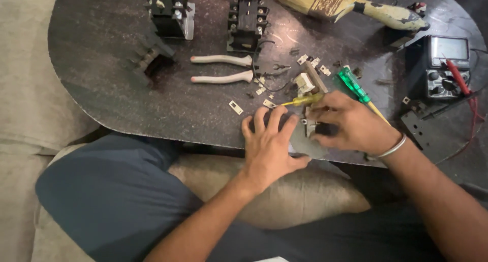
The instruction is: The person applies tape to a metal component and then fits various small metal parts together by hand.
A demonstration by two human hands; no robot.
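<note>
Head view shows the left hand (269, 142) spread flat, fingers released, steadying a dark boxy electrical part (319, 128) while the right hand (351, 125) grasps a yellow-handled slim screwdriver (304, 100) just above it.

Small black-and-white electrical part (311, 127): upright on dark tabletop, pinched under right hand (351, 125), just right of flat left hand (269, 145). Yellow-handled tool (305, 100): near-horizontal, above fingertips.
</note>
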